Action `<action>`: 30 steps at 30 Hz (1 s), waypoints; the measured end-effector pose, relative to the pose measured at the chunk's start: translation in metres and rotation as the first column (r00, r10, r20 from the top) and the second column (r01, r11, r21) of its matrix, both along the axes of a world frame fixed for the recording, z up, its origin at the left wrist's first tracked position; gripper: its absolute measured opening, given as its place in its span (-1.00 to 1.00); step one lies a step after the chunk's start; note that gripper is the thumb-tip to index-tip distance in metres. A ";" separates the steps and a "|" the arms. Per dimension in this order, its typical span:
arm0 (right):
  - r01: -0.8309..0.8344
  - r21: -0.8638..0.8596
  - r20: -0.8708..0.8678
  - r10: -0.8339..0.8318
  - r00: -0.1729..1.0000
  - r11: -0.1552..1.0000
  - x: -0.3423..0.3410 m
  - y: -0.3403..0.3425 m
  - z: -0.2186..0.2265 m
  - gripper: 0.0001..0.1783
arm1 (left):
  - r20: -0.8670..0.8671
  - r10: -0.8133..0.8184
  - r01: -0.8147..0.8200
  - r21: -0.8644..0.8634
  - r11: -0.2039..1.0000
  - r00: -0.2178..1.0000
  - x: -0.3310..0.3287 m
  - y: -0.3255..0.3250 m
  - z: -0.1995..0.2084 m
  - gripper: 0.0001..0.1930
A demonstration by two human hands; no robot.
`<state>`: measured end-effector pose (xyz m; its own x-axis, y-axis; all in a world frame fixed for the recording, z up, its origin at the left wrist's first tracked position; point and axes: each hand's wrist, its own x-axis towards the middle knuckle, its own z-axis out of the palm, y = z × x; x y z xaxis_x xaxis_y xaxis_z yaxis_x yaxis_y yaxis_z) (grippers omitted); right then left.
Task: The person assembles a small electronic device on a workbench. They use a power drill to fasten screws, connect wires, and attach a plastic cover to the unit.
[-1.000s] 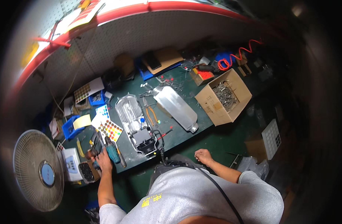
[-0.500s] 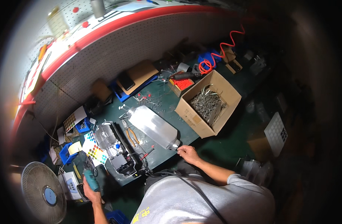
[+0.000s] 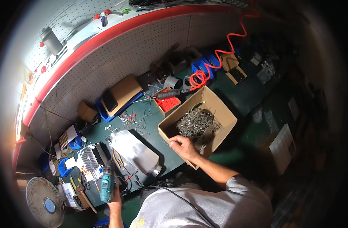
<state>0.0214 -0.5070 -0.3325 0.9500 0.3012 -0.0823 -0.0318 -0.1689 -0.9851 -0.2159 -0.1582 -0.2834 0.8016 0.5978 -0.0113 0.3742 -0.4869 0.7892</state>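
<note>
My left hand point(image 3: 115, 200) is wrapped round a teal power drill point(image 3: 107, 187), which points away from me over the bench's near left edge. Curled fingers close my right hand point(image 3: 184, 148) above the near left rim of a cardboard box point(image 3: 219, 142); whether something small is between them is hidden. Inside that box lies a heap of thin metal pins point(image 3: 198, 123). A silver bottle-shaped metal canister point(image 3: 134, 149) rests on its side left of the box, apart from both hands. Beyond the drill sits a finned machine unit point(image 3: 91, 159), partly covered by the drill.
Orange-handled pliers point(image 3: 119, 157) lie beside the canister. Behind it are loose metal pins point(image 3: 136, 121), a small box of red caps point(image 3: 168, 103) and a blue tray point(image 3: 103, 113). A coiled red hose point(image 3: 198, 79) hangs at the back. A fan point(image 3: 44, 203) stands at the left.
My right hand has gone from the canister's near end to the cardboard box's rim. My left hand has raised the drill toward the machine unit. The whole view has shifted.
</note>
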 end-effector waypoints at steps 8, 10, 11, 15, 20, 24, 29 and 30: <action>0.156 0.112 -0.082 -0.147 0.986 0.981 0.050 -0.037 -0.022 -0.81 | 0.000 -0.278 0.276 0.121 0.954 0.961 0.034 -0.046 0.000 -0.76; 0.143 0.157 -0.106 -0.128 0.986 0.977 0.058 -0.035 -0.021 -0.81 | -0.051 -0.335 0.337 0.229 0.913 0.941 0.041 -0.053 0.008 -0.74; 0.139 0.147 -0.109 -0.124 0.986 0.979 0.061 -0.032 -0.022 -0.82 | -0.045 -0.312 0.314 0.206 0.927 0.949 0.043 -0.061 0.015 -0.72; 0.071 0.129 -0.104 -0.058 0.993 0.989 0.070 -0.020 -0.016 -0.81 | 0.134 -0.346 0.315 0.205 0.927 0.929 0.046 -0.067 0.014 -0.69; 0.055 0.153 -0.149 -0.032 0.988 0.987 0.067 -0.014 -0.024 -0.78 | 0.094 -0.276 0.283 -0.067 0.957 0.957 0.044 -0.049 -0.002 -0.61; 0.114 0.075 -0.181 -0.099 0.979 0.991 0.044 -0.016 -0.038 -0.79 | 0.049 -0.191 0.197 -0.263 0.944 0.980 0.028 -0.053 0.003 -0.55; 0.059 0.027 -0.141 -0.055 0.988 0.998 0.031 0.018 -0.029 -0.78 | 0.054 -0.179 0.187 -0.260 0.947 0.982 -0.001 -0.031 0.005 -0.54; 0.053 0.023 -0.136 -0.050 0.989 0.998 0.028 0.022 -0.033 -0.78 | 0.070 -0.161 0.174 -0.269 0.947 0.985 -0.007 -0.026 0.006 -0.55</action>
<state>0.0489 -0.4847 -0.3654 0.9449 0.2560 -0.2040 -0.1735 -0.1370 -0.9753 -0.2227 -0.1838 -0.2775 0.8933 0.4346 -0.1150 0.2652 -0.3030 0.9153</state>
